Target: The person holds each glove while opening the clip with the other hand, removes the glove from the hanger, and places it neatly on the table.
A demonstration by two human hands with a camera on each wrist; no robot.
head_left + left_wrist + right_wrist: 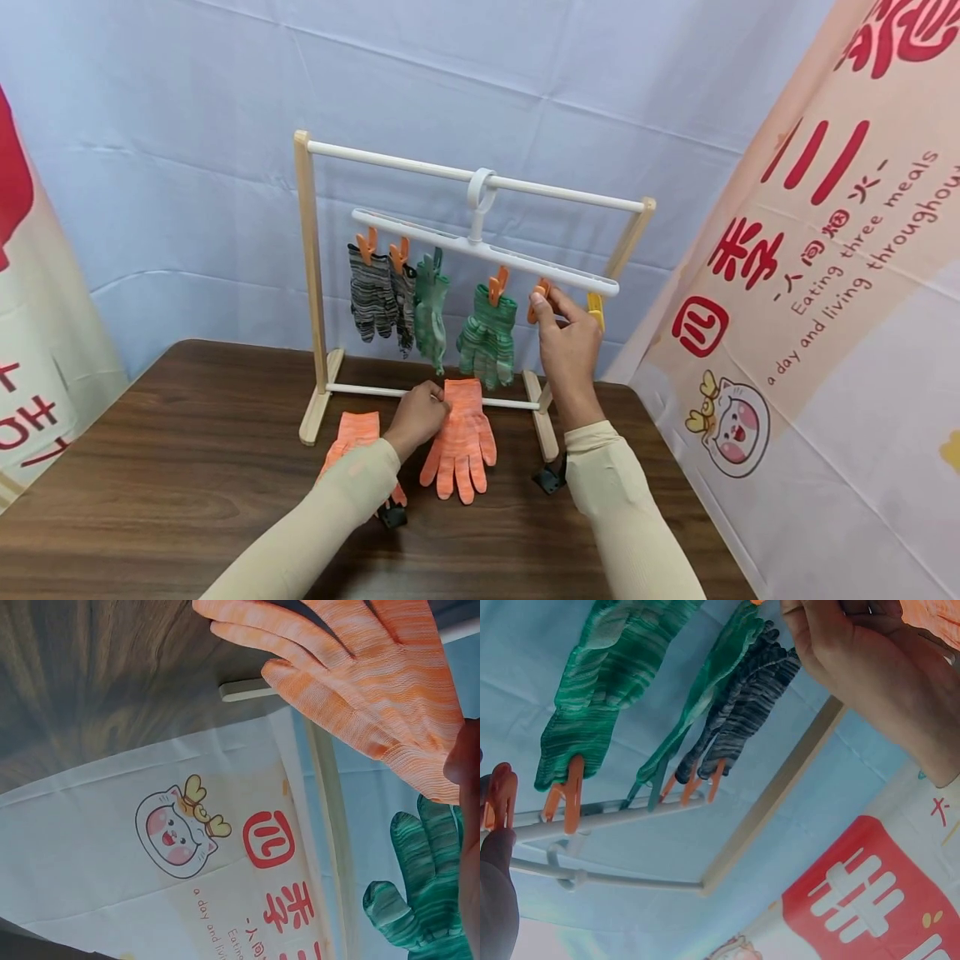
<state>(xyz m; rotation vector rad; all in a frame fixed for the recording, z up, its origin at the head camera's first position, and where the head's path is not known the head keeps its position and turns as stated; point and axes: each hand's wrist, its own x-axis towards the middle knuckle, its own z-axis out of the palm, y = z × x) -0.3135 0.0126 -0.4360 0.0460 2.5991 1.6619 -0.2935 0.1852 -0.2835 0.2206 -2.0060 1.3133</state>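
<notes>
My left hand (417, 414) holds an orange knit glove (462, 442) near its cuff, fingers hanging down, above the table. In the left wrist view this glove (375, 697) is spread, with my thumb at the cuff. My right hand (572, 346) pinches an orange clothespin (538, 300) at the right part of the white hanger (420, 232). No glove hangs from that clothespin. Two green gloves, one broad (491, 333) and one edge-on (431, 321), and two grey-black striped gloves, the left one (372, 296) wider, hang clipped. Another orange glove (358, 429) lies on the table, partly behind my left forearm.
The hanger hooks over the top bar (390, 160) of a wooden rack (310, 258) on the brown table (187, 467). A yellow clothespin (596, 308) hangs at the hanger's right end. Pale cloth (225, 167) stands behind; a printed banner (825, 275) is on the right.
</notes>
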